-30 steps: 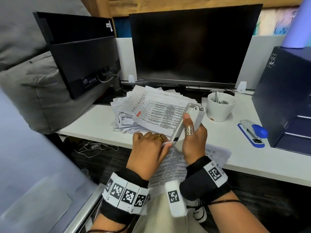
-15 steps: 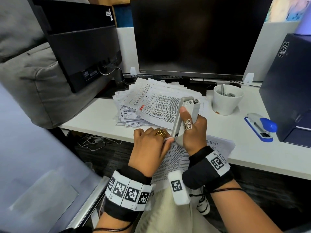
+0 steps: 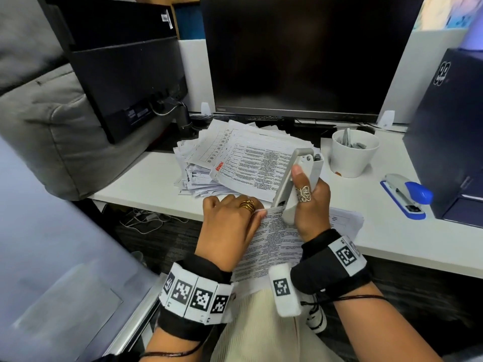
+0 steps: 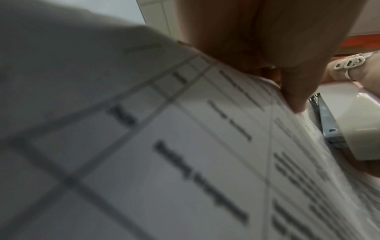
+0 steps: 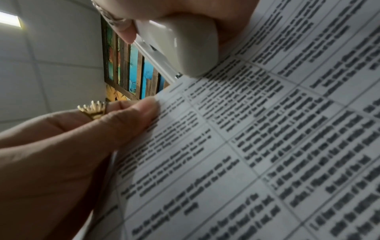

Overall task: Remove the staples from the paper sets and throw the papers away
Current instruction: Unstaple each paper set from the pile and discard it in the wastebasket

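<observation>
A printed paper set [image 3: 271,246] lies over the desk's front edge and my lap. My left hand [image 3: 230,226] pinches its top corner [image 5: 162,97] between thumb and fingers. My right hand [image 3: 311,202] grips a grey-white stapler-shaped tool [image 3: 295,178], thumb on its upper arm, nose down at that same corner. The tool's metal tip [image 5: 176,76] touches the paper edge; the tool's white body and metal strip [image 4: 327,123] show beside my left fingertips [image 4: 296,100]. No staple is visible. A messy pile of more printed sets [image 3: 235,160] sits behind.
A white cup [image 3: 352,155] holding small metal bits stands right of the pile. A blue stapler [image 3: 405,194] lies by a dark box [image 3: 449,137] at the right. Two dark monitors [image 3: 300,56] stand at the back, a grey cushion [image 3: 47,126] at the left.
Both hands keep the same hold on the paper corner and the tool. The head view has tilted down and moved closer; the tool's nose stays at the corner.
</observation>
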`<act>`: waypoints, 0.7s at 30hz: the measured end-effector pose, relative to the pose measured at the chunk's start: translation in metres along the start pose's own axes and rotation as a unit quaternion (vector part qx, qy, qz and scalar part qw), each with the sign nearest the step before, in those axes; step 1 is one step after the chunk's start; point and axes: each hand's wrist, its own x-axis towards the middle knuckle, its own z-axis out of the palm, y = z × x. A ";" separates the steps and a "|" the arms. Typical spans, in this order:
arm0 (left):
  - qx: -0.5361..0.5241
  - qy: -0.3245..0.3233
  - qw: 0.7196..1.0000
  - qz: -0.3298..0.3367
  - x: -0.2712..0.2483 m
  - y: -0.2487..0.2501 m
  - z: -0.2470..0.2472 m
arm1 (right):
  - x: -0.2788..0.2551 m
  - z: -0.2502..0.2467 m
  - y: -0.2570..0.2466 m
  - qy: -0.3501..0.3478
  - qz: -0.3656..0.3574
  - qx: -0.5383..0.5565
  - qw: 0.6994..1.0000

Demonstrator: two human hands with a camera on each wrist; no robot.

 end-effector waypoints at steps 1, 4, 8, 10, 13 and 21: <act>0.000 -0.002 1.000 0.000 0.000 0.000 0.000 | -0.001 0.000 0.000 0.001 -0.005 -0.002 1.000; -0.002 -0.004 1.000 0.004 0.001 0.000 0.000 | -0.001 0.002 0.000 0.008 -0.012 -0.002 1.000; 0.003 -0.003 1.000 0.011 0.001 0.000 -0.001 | -0.001 0.004 -0.001 0.029 -0.017 0.003 0.999; 0.015 0.001 1.000 0.014 0.001 0.000 -0.001 | 0.000 0.005 0.000 0.030 -0.020 0.000 0.999; 0.028 0.011 0.999 0.016 0.000 0.001 -0.001 | 0.003 0.007 0.001 0.014 -0.014 0.008 1.000; 0.047 -0.007 0.999 -0.001 0.008 -0.007 0.006 | 0.042 -0.012 -0.005 -0.032 0.108 -0.022 0.993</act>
